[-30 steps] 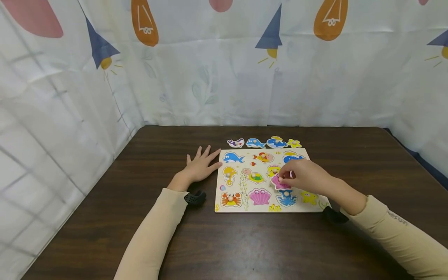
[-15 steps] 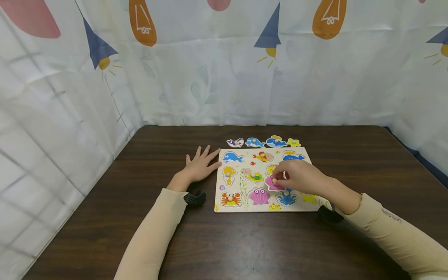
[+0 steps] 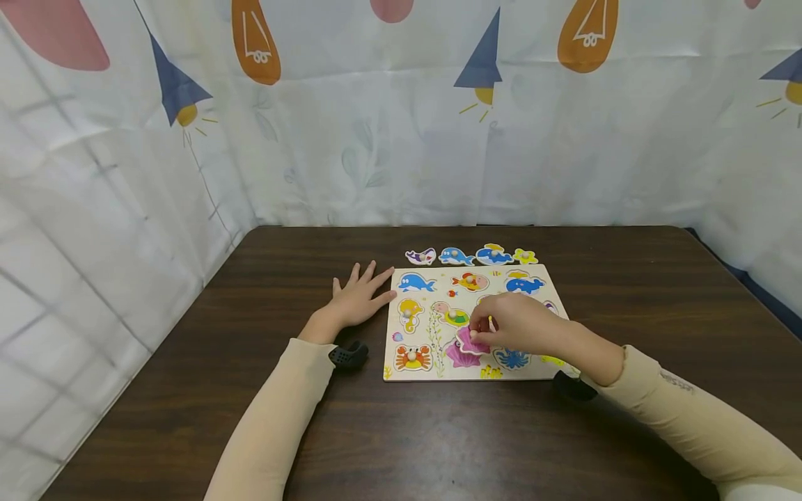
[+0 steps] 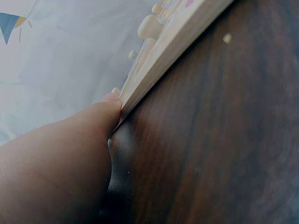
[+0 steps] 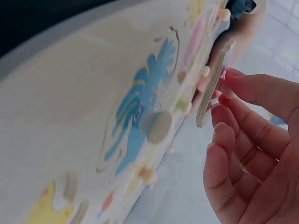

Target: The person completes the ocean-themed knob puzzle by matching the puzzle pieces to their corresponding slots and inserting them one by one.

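Observation:
My right hand pinches the pink shell puzzle piece by its knob. In the head view the piece overlaps the printed pink shell on the wooden puzzle board. Seen edge-on in the right wrist view, the shell piece is held off the board between thumb and fingertips. My left hand lies with fingers spread at the board's left edge. Its thumb touches the board's side in the left wrist view. The blue octopus piece sits in the board beneath my right hand.
Behind the board lie a purple whale piece, a blue dolphin piece, a blue whale piece and a yellow star piece. Crab, seahorse and turtle pieces sit in the board. The dark wooden table surrounds it.
My right hand has carried the pink shell piece left and toward me, from near the board's middle right to over the printed shell. My left hand has stayed in place.

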{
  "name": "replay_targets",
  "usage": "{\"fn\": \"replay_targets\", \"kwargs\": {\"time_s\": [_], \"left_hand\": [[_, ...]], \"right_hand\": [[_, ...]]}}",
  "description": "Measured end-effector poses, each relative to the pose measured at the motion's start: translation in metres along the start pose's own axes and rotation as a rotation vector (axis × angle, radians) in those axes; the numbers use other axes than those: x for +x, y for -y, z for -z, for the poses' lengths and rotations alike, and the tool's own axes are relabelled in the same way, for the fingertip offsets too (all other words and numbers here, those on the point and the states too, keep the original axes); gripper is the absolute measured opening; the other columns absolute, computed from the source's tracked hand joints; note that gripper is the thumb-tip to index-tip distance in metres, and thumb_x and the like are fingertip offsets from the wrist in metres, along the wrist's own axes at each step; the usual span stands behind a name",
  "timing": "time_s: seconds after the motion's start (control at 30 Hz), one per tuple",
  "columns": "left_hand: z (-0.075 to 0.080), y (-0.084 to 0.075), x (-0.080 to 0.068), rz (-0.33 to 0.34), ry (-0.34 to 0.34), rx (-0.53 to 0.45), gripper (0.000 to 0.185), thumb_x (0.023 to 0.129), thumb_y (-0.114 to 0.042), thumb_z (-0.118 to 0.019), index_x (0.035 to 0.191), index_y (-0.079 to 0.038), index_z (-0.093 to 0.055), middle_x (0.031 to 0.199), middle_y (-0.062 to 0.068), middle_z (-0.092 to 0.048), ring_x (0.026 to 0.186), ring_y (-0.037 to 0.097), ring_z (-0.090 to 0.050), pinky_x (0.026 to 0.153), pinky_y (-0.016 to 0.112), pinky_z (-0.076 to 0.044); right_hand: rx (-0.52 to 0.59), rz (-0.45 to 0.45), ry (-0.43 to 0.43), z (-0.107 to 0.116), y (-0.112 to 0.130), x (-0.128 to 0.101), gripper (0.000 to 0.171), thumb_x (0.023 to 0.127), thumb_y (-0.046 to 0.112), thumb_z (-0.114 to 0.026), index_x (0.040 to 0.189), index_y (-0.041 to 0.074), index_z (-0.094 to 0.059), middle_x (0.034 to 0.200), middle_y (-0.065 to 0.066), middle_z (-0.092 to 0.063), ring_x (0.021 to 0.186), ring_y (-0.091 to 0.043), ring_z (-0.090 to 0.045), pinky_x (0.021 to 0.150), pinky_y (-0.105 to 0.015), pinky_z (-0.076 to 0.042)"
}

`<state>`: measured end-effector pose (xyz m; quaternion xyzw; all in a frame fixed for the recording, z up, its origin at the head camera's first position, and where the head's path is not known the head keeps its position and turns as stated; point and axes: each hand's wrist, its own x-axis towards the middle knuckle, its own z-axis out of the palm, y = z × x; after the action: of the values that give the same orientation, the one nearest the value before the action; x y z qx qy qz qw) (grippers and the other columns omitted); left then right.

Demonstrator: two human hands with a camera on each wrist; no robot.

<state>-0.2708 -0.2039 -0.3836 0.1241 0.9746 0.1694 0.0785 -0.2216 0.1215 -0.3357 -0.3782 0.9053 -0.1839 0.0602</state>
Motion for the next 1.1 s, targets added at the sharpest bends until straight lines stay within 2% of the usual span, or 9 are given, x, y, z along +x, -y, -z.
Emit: {"fn": "replay_targets", "kwargs": {"time_s": [0.33,0.53,1.1], "left_hand": [[0.001,-0.001,0.000,-0.001,-0.002,0.002,0.068,0.108,-0.054,-0.041,0.166,-0.025,-0.022,0.171,0.015,-0.005,0.154,0.044,0.005,0.112,0.077,0.004],[0.000,-0.001,-0.001,0.000,0.002,-0.006,0.067,0.108,-0.053,-0.042,0.166,-0.025,-0.022,0.171,0.015,-0.005,0.154,0.044,0.005,0.112,0.077,0.005],[-0.001,-0.001,-0.001,-0.004,-0.001,-0.006,0.067,0.108,-0.053,-0.042,0.166,-0.025,-0.023,0.171,0.015,-0.005,0.154,0.044,0.005,0.111,0.077,0.004]], "right_hand": [[-0.055,0.006,0.043,-0.009,0.006,0.008,0.012,0.090,0.024,-0.082,0.081,0.023,-0.073,0.070,0.014,-0.056,0.069,-0.006,-0.050,0.062,-0.027,-0.046],[-0.056,-0.016,0.079,-0.012,0.011,0.011,0.015,0.090,0.023,-0.081,0.079,0.023,-0.071,0.067,0.014,-0.055,0.065,-0.006,-0.050,0.059,-0.027,-0.044],[-0.019,-0.053,0.114,-0.015,0.017,0.013,0.011,0.091,0.025,-0.081,0.083,0.022,-0.074,0.066,0.014,-0.057,0.065,-0.007,-0.052,0.062,-0.028,-0.045]]}}
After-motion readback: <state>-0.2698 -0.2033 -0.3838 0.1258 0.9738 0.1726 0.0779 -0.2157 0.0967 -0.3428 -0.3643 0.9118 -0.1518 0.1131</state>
